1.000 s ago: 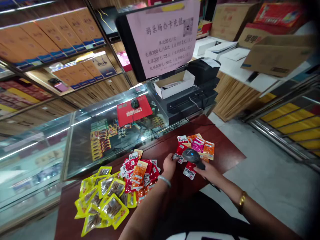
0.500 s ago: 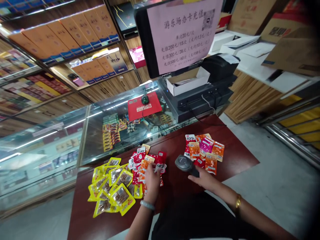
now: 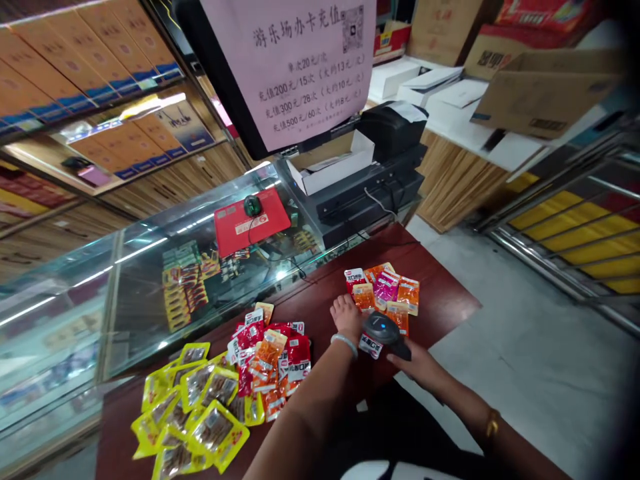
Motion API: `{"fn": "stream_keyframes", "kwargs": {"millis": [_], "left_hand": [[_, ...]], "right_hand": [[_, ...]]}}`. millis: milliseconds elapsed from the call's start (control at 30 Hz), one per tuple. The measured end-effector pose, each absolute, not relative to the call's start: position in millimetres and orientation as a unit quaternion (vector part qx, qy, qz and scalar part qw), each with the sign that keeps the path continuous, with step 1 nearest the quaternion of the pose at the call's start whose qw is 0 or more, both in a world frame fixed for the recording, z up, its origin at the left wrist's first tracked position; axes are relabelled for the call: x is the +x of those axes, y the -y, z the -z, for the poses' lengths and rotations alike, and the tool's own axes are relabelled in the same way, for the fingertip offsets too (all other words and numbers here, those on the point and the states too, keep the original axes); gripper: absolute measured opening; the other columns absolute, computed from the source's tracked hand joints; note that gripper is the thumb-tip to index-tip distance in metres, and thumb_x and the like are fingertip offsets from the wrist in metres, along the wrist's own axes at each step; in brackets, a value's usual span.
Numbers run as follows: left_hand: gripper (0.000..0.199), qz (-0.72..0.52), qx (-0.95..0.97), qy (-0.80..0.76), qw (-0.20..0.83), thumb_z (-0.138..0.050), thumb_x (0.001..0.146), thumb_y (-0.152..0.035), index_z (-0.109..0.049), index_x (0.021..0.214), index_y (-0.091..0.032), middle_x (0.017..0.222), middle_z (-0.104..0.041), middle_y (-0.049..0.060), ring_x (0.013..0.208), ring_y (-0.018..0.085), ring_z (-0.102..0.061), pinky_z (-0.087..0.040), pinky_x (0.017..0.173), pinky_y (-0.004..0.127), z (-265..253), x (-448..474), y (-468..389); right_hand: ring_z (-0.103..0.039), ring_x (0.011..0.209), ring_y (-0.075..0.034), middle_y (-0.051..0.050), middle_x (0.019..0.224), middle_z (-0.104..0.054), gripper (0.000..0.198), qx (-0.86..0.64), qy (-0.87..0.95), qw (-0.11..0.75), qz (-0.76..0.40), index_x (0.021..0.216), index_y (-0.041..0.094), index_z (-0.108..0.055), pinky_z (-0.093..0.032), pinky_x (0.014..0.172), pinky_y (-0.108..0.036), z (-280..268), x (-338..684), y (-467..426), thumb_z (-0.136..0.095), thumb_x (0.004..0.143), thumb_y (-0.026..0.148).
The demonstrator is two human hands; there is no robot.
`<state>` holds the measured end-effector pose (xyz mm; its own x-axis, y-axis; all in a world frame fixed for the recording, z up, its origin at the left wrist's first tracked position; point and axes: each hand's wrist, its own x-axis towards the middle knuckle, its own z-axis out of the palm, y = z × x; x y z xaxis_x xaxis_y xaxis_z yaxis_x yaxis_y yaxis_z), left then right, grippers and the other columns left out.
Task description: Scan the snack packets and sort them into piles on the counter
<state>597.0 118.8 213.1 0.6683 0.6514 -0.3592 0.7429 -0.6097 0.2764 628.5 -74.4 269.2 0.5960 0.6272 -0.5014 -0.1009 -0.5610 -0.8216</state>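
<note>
My right hand (image 3: 417, 363) is wrapped round the handle of a dark barcode scanner (image 3: 381, 327), its head over the right-hand group of packets. Partly under the scanner lies a red-and-white snack packet (image 3: 371, 347). My left hand (image 3: 347, 315) is just left of the scanner, fingers apart and nothing visible in them, beside an orange packet (image 3: 363, 296). A magenta packet (image 3: 386, 287) lies among orange ones behind the scanner. Left of my left arm is a pile of red and orange packets (image 3: 269, 357), next to a heap of yellow-edged snack packets (image 3: 200, 400).
The packets lie on a dark red table (image 3: 440, 293) against a glass display counter (image 3: 145, 293). On the counter are a mouse (image 3: 253, 205) on a red mat (image 3: 273, 223), a white open box (image 3: 340, 167) and a screen with a pink sign (image 3: 310, 80). A metal rail (image 3: 555, 257) stands right.
My left hand has moved right, from the red and orange pile to beside the scanner. A red-and-white packet now shows under the scanner. The camera view has shifted right.
</note>
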Motion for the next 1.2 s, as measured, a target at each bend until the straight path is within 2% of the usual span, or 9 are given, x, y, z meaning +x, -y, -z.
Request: {"fn": "stream_keyframes", "kwargs": {"millis": [100,233,400,633,733,800,933,1100,1200], "left_hand": [[0.046,0.108,0.897,-0.377,0.202,-0.064,0.08,-0.052,-0.058,0.11,-0.017,0.117,-0.057,0.014,0.112,0.028,-0.048,-0.034,0.093,0.039,-212.0,597.1,-122.7],[0.026,0.11,0.889,-0.38,0.229,-0.06,0.086,-0.043,-0.063,0.098,-0.02,0.102,-0.067,0.009,0.104,0.024,-0.057,-0.037,0.086,0.034,-212.1,576.0,-134.6],[0.029,0.119,0.852,-0.42,0.289,-0.059,0.087,-0.047,-0.063,0.1,-0.021,0.094,-0.07,0.007,0.088,0.019,-0.064,-0.038,0.072,0.027,-215.2,536.2,-143.7],[0.027,0.13,0.813,-0.467,0.322,-0.059,0.087,-0.046,-0.061,0.092,-0.02,0.086,-0.07,0.004,0.08,0.016,-0.064,-0.037,0.068,0.024,-231.7,472.8,-152.7],[0.026,0.111,0.801,-0.528,0.26,-0.061,0.085,-0.042,-0.059,0.1,-0.021,0.093,-0.068,0.005,0.093,0.021,-0.063,-0.041,0.08,0.028,-247.9,433.5,-164.6],[0.04,0.016,0.802,-0.574,0.163,-0.062,0.084,-0.041,-0.052,0.117,-0.021,0.116,-0.062,0.01,0.116,0.026,-0.055,-0.039,0.095,0.035,-255.9,418.5,-170.1],[0.055,-0.048,0.831,-0.535,0.147,-0.06,0.084,-0.045,-0.042,0.13,-0.021,0.13,-0.053,0.012,0.127,0.028,-0.045,-0.034,0.103,0.041,-247.5,452.1,-161.8],[0.058,0.041,0.87,-0.441,0.216,-0.068,0.078,-0.049,-0.05,0.125,-0.02,0.129,-0.055,0.014,0.121,0.029,-0.048,-0.035,0.099,0.038,-214.9,554.3,-133.5],[0.049,0.094,0.873,-0.43,0.21,-0.07,0.076,-0.047,-0.057,0.114,-0.019,0.125,-0.058,0.016,0.118,0.03,-0.051,-0.037,0.093,0.037,-208.0,584.0,-130.0]], "right_hand": [[-0.069,0.099,-0.033,-0.005,0.093,-0.077,0.049,-0.78,0.159,0.448,-0.407,0.112,0.021,-0.069,-0.056,0.081,-0.043,-273.5,631.1,77.3,-0.071,0.071,0.047],[-0.068,0.105,-0.033,-0.009,0.109,-0.076,0.051,-0.776,0.161,0.458,-0.402,0.115,0.02,-0.067,-0.053,0.092,-0.044,-273.5,634.5,70.8,-0.071,0.071,0.047],[-0.066,0.108,-0.033,-0.011,0.113,-0.074,0.05,-0.768,0.201,0.457,-0.402,0.115,0.018,-0.065,-0.048,0.098,-0.047,-275.3,634.8,48.3,-0.069,0.073,0.044],[-0.069,0.096,-0.031,-0.009,0.1,-0.075,0.041,-0.751,0.253,0.42,-0.442,0.111,0.019,-0.065,-0.052,0.09,-0.045,-277.6,620.2,21.0,-0.067,0.077,0.042],[-0.067,0.105,-0.031,-0.011,0.113,-0.073,0.049,-0.731,0.276,0.431,-0.452,0.118,0.018,-0.063,-0.049,0.097,-0.046,-270.9,613.0,23.1,-0.07,0.075,0.041],[-0.066,0.108,-0.031,-0.012,0.118,-0.072,0.051,-0.719,0.28,0.44,-0.459,0.12,0.018,-0.062,-0.048,0.099,-0.046,-264.3,610.2,28.7,-0.071,0.075,0.039],[-0.065,0.11,-0.031,-0.011,0.12,-0.071,0.049,-0.732,0.254,0.444,-0.449,0.119,0.019,-0.064,-0.047,0.101,-0.047,-249.8,611.4,44.2,-0.072,0.075,0.039],[-0.067,0.105,-0.032,-0.009,0.111,-0.075,0.052,-0.759,0.21,0.428,-0.442,0.116,0.019,-0.066,-0.05,0.097,-0.048,-247.3,621.3,61.9,-0.072,0.072,0.045],[-0.068,0.104,-0.033,-0.008,0.109,-0.075,0.051,-0.763,0.192,0.441,-0.433,0.115,0.02,-0.067,-0.052,0.094,-0.046,-253.7,627.3,68.2,-0.07,0.073,0.049]]}}
